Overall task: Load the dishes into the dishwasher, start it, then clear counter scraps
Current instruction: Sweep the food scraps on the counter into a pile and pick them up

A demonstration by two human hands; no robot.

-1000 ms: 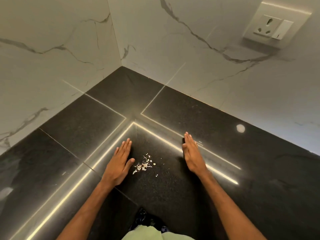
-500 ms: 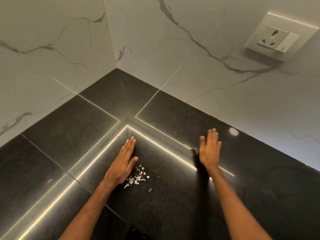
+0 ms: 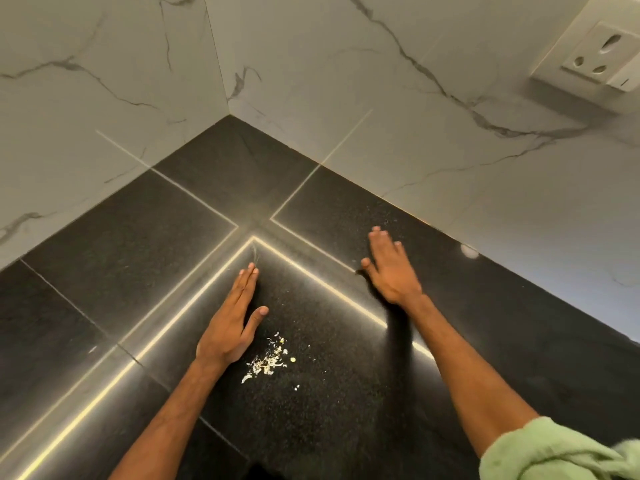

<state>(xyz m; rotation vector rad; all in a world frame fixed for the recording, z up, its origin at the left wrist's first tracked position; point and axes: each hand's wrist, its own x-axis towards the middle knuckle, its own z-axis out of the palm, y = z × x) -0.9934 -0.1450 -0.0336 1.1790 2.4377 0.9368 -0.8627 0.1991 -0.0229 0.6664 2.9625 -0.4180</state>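
Black granite counter (image 3: 346, 427) meets marble walls (image 3: 346, 81); pale crumbled scraps (image 3: 268, 362) lie just right of the flat left hand (image 3: 228, 327), right hand (image 3: 389, 270) flat beyond.

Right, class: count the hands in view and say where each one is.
2. The left hand is on the black counter just left of the scraps; the right hand is further back and to the right, apart from them. None look hidden.

bare forearms, pale green sleeve (image 3: 561, 452)
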